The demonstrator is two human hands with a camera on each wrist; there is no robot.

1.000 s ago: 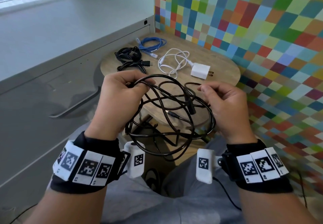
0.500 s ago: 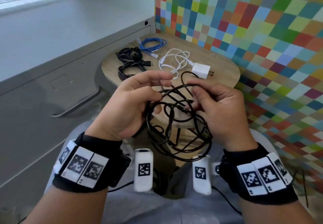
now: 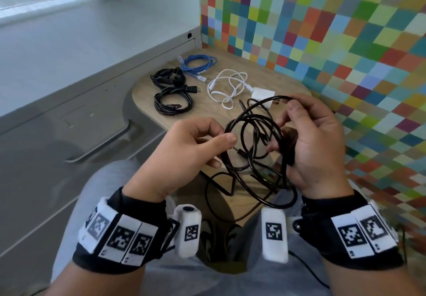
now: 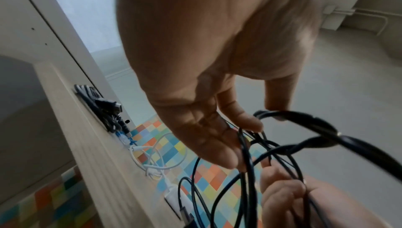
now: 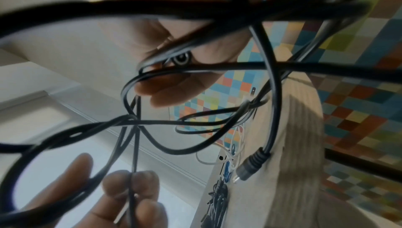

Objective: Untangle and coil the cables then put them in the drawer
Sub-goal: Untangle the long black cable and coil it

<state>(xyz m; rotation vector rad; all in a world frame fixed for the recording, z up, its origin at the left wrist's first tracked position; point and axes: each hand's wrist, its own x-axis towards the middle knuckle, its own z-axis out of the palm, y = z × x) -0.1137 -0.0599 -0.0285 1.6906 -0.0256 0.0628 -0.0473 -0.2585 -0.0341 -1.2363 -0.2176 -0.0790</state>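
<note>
A tangled black cable (image 3: 252,148) hangs in loops between my hands, above my lap and the near edge of the wooden table (image 3: 288,83). My left hand (image 3: 221,138) pinches one strand at the bundle's left side; the right wrist view shows its fingertips (image 5: 132,181) closed on that strand. My right hand (image 3: 285,132) grips several loops, with the top loop over its fingers. A black plug (image 5: 252,164) dangles from the bundle. In the left wrist view the cable (image 4: 245,159) runs past my left fingers (image 4: 219,142).
On the table lie a blue cable (image 3: 198,63), two coiled black cables (image 3: 168,78) (image 3: 173,103) and a white cable (image 3: 227,88) with its white adapter (image 3: 262,93). A grey drawer front with a handle (image 3: 99,148) stands left. A checkered wall (image 3: 334,42) is on the right.
The wide loops spread between both hands have been gathered into my right hand. Both hands moved right and up, and my left hand now pinches a single strand.
</note>
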